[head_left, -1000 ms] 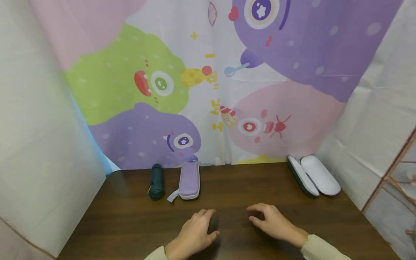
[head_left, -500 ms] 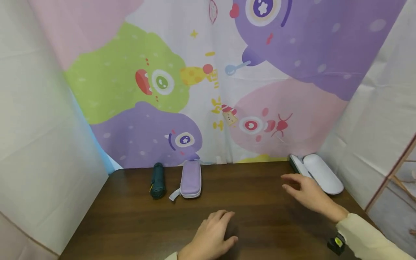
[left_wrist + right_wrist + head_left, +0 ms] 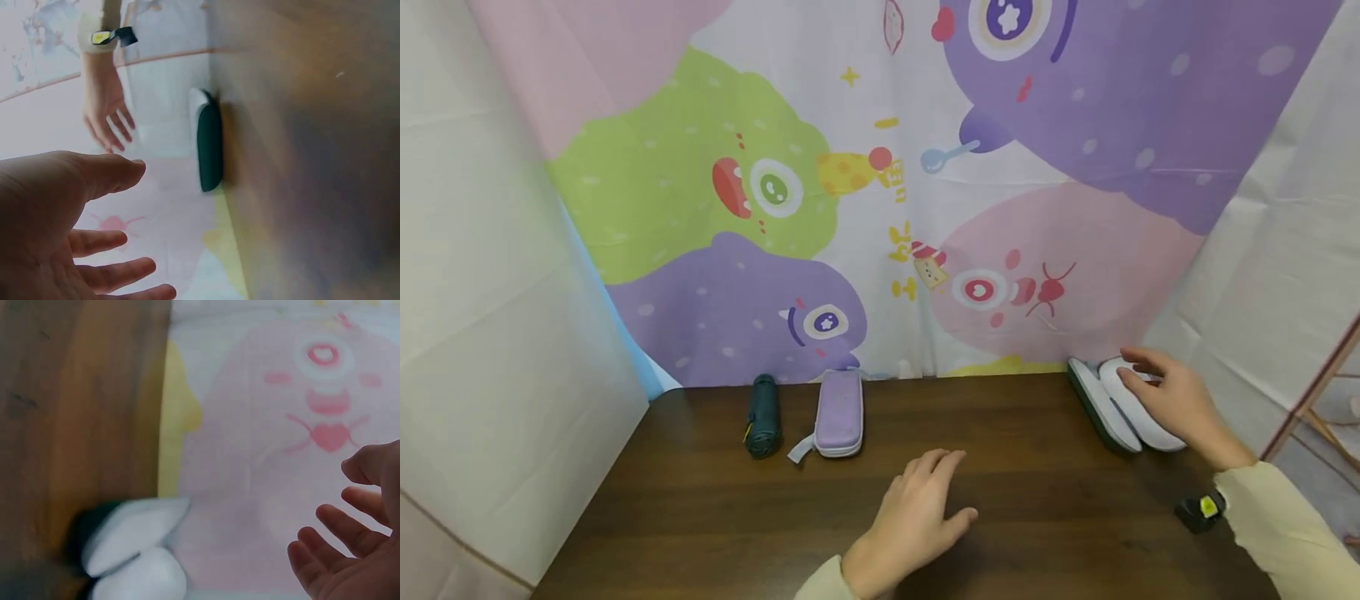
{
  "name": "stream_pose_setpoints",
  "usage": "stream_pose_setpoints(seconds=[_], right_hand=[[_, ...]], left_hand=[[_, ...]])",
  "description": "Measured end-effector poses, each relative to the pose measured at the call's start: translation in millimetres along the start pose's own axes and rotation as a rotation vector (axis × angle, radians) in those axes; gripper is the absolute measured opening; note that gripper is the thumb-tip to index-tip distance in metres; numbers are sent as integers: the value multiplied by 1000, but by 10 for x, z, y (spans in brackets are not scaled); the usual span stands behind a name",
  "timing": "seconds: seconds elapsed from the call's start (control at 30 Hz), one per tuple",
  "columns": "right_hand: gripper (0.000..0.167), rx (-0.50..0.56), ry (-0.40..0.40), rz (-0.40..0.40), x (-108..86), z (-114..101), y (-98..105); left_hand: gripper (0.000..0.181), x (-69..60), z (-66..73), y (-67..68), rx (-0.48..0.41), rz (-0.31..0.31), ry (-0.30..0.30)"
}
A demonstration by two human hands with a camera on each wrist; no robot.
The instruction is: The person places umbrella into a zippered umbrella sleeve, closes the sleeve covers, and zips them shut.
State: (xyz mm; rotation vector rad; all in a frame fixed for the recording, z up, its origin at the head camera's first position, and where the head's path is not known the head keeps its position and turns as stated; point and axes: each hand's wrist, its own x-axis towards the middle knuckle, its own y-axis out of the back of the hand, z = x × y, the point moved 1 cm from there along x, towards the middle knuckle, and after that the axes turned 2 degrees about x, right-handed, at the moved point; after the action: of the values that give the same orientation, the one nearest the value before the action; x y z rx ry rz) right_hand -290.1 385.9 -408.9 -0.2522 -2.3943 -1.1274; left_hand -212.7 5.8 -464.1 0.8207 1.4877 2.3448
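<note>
An unfolded glasses case (image 3: 1105, 408), dark green outside and white inside, lies at the table's back right corner. Above its right half hovers my right hand (image 3: 1180, 404), fingers loosely bent and holding nothing. In the right wrist view the hand (image 3: 350, 544) appears apart from the case (image 3: 140, 534). My left hand (image 3: 917, 517) is over the front middle of the table, fingers spread and nothing in them. From the left wrist view, the case (image 3: 210, 147) stands beyond the left hand (image 3: 94, 219), and the right hand (image 3: 106, 103) is raised above it.
A lilac zippered case (image 3: 839, 414) with a pale strap lies at the back, left of centre. Beside it is a dark green cylindrical pouch (image 3: 763, 417). A cartoon-print cloth (image 3: 895, 333) hangs along the table's (image 3: 760, 517) rear edge, and white sheets flank both sides.
My right hand has travelled right and away from me, from the table's middle to over the glasses case. My left hand has shifted right. The cases and pouch have stayed put.
</note>
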Motion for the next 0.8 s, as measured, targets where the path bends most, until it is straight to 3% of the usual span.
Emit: stream_pose_setpoints(seconds=[0.17,0.4,0.8], right_hand=[[47,-65,-46,-40,71,142,123],[47,-130,-22,-27,78,473,-2],[45,-155,-40,6,-40,882,-176]], left_hand=[[72,105,20,62,-28,78,16],[79,258,107,54,-83,150,22],[88,492,285,-159,-271,138,93]])
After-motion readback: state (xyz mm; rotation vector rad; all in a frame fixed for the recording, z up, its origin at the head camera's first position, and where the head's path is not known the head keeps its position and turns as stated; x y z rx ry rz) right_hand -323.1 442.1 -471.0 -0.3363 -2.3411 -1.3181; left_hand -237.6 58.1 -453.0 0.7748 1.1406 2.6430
